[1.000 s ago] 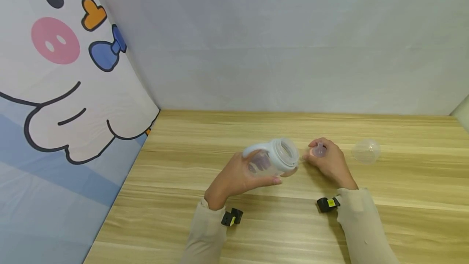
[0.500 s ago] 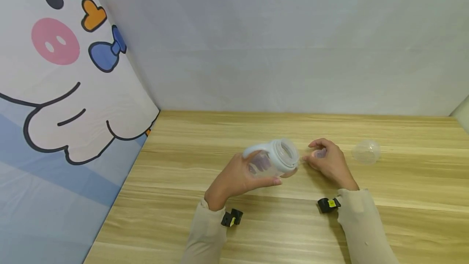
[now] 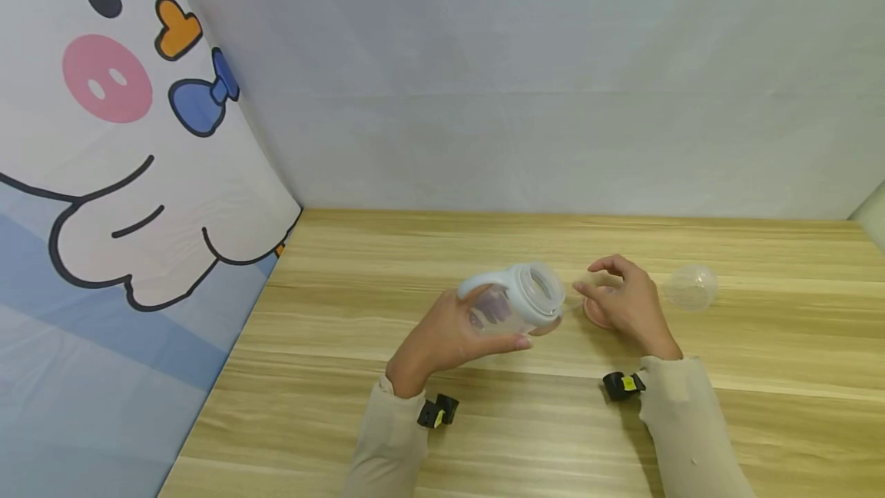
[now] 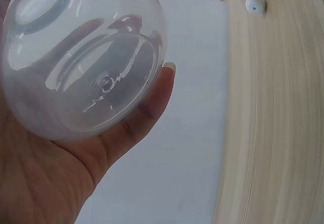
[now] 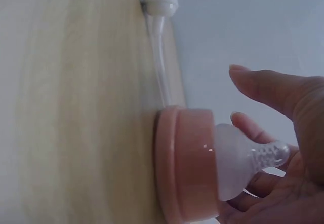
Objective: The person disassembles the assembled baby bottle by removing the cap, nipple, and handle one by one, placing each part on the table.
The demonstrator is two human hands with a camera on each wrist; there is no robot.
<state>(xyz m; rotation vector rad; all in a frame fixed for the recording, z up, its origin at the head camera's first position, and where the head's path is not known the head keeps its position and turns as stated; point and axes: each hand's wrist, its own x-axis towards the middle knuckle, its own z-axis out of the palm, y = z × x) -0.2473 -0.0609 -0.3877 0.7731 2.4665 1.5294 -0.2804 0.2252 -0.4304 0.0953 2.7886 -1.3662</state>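
A clear baby bottle [image 3: 492,310] with a pale handled collar is gripped by my left hand [image 3: 442,336], tilted with its uncapped mouth up and to the right. Its clear base [image 4: 106,82] fills much of the left wrist view, the palm behind it. To the right, my right hand [image 3: 631,306] hovers over a pink screw ring [image 5: 190,163] that stands on the table with a clear nipple [image 5: 235,158] pointing up. Thumb and fingers are spread apart around the nipple. A clear straw [image 5: 161,62] runs from the ring to a white weighted ball [image 5: 161,2].
A clear dome cap [image 3: 691,287] lies on the wooden table [image 3: 539,436], right of my right hand. Behind the table hangs a pale cloth backdrop [image 3: 525,98]; a cartoon-printed cloth [image 3: 111,267] stands at the left.
My right hand has let go of the pink ring with the nipple, its fingers opening and lifting slightly. The left hand and bottle have stayed in place.
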